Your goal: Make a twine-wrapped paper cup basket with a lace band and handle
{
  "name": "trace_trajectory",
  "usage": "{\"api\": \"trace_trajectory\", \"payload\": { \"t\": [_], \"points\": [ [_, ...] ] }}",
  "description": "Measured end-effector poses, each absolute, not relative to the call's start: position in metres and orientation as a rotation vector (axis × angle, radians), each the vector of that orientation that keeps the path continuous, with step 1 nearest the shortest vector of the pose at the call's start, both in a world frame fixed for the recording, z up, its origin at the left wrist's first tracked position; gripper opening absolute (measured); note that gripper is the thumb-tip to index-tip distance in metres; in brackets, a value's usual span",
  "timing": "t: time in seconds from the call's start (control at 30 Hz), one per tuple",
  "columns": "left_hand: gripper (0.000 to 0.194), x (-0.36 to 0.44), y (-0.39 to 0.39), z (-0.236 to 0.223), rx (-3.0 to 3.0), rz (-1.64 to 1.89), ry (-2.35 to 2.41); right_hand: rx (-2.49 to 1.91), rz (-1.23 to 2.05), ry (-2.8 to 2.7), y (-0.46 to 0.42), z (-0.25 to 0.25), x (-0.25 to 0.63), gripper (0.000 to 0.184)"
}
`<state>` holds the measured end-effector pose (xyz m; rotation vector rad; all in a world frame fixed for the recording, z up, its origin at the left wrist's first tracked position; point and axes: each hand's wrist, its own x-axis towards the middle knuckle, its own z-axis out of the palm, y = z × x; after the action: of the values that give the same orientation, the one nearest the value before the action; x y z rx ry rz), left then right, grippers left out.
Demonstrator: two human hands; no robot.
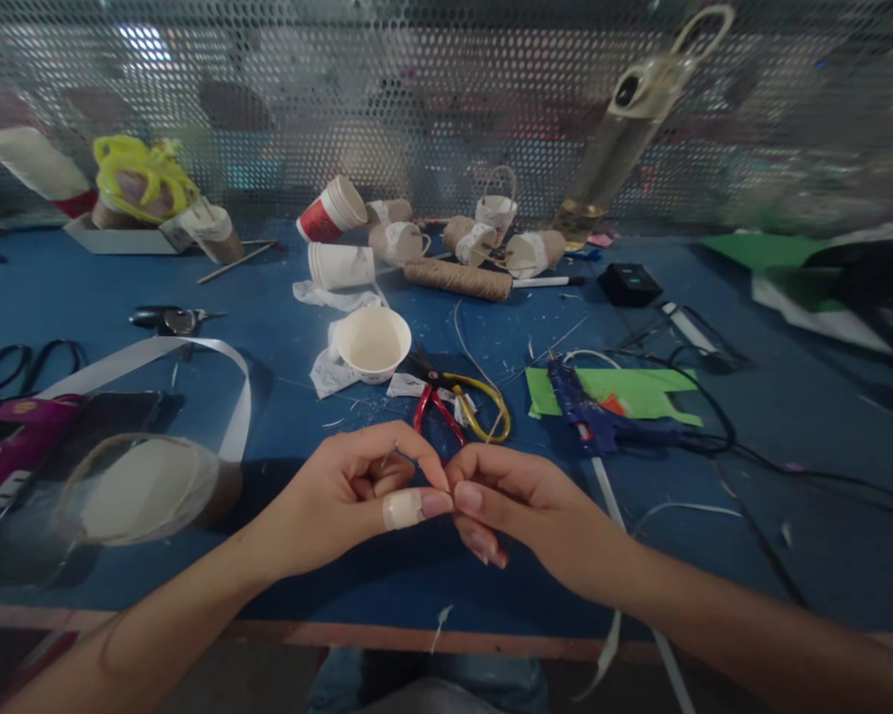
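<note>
My left hand (pixel 376 481) and my right hand (pixel 517 496) meet over the front of the blue table, thumb and index finger of each pinched together. The pinched fingertips touch; whatever is between them is too small to make out. A bandage (pixel 403 509) wraps my left thumb. Just beyond the hands lie red-handled pliers (pixel 439 412) and yellow-handled scissors (pixel 491 412), partly overlapping. Behind these stands a white paper cup (pixel 374 344) with its open mouth up. A thin wire or cord (pixel 467 342) curves near the scissors.
A blue glue gun (pixel 595 416) rests on green paper (pixel 640 387) at right. Twine-wrapped cups (pixel 540 253) and a twine roll (pixel 457 280) lie at the back, before a perforated metal screen (pixel 417 109). At left are white ribbon (pixel 141 352), a purple glue gun (pixel 26 441) and a twine-rimmed cup (pixel 145 486).
</note>
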<state>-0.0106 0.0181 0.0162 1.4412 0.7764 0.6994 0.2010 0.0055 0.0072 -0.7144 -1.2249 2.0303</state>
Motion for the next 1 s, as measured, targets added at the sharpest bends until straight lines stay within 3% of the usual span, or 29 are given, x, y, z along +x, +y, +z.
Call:
{"api": "trace_trajectory", "payload": {
  "t": [1.0],
  "points": [
    [0.014, -0.0101, 0.0190, 0.0162, 1.515, 0.701, 0.815, -0.649, 2.038, -1.282, 0.0034, 0.0085, 0.2018, 0.024]
  ]
}}
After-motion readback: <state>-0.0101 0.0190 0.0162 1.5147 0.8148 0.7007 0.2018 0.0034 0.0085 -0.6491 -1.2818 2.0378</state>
